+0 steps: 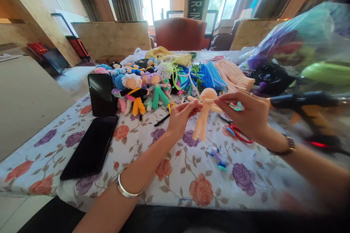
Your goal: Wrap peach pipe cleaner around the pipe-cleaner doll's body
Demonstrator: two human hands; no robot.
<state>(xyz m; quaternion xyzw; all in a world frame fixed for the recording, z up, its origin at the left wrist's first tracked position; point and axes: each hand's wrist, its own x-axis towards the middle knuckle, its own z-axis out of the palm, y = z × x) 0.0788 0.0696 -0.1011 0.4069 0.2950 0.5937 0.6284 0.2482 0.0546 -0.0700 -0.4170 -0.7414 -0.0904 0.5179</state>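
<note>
Pinching a fuzzy peach doll (202, 118) just right of mid-frame, with my left hand (181, 116) and right hand (246, 116) both closed on it by the fingertips near its arms. Got colorful dolls (136, 93) piled left of center, a black phone (89, 149) flat at lower left, blurry glue gun (304, 101) far right.

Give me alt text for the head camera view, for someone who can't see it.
A person's left hand and right hand hold a plain peach doll above a flowered tablecloth. Beyond it are a heap of colourful dolls and bundled fuzzy stems, with two dark-screened devices on the left.
</note>
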